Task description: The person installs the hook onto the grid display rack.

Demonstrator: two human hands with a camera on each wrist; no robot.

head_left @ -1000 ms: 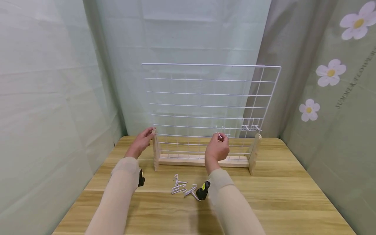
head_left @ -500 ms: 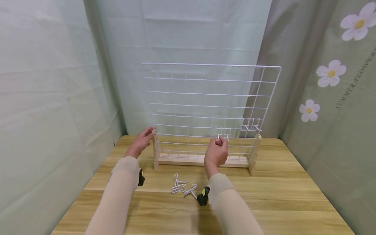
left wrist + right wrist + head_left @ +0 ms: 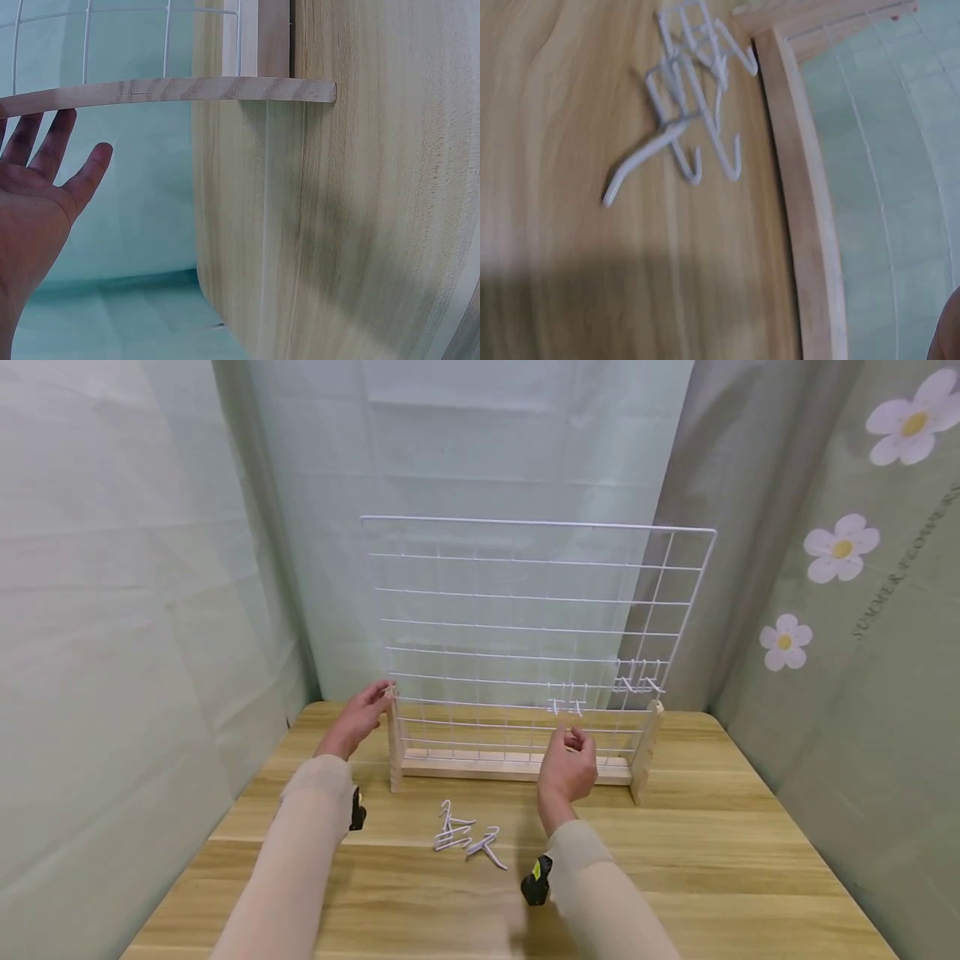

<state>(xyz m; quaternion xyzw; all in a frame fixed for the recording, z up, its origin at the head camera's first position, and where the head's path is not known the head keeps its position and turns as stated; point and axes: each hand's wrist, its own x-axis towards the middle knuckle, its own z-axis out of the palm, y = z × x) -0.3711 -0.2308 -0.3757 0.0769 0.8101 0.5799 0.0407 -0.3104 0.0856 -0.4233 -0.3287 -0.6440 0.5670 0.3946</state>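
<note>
In the head view, my left hand point(image 3: 360, 718) touches the top of the left upright of a wooden stand point(image 3: 396, 743). The left wrist view shows its fairly straight fingers point(image 3: 51, 146) against that upright point(image 3: 217, 88); the thumb is hidden. My right hand point(image 3: 567, 767) hovers in front of the white wire grid panel point(image 3: 480, 628), holding nothing, fingers loosely bent. Just above it, two white wire hooks point(image 3: 566, 703) hang on the grid. Further right hang more white hooks point(image 3: 637, 683). Several loose white hooks point(image 3: 467, 837) lie on the table, seen closer as tangled hooks point(image 3: 694, 97).
The grid stands upright in the wooden base point(image 3: 517, 768) on a wood-grain table point(image 3: 720, 860). Pale curtains point(image 3: 120, 610) enclose the table on the left and back, and a flower-printed curtain point(image 3: 877, 693) stands on the right.
My right hand has let go of the hook at the grid and drawn down and slightly right, leaving the hooks hanging. My left hand has stayed at the stand's left upright.
</note>
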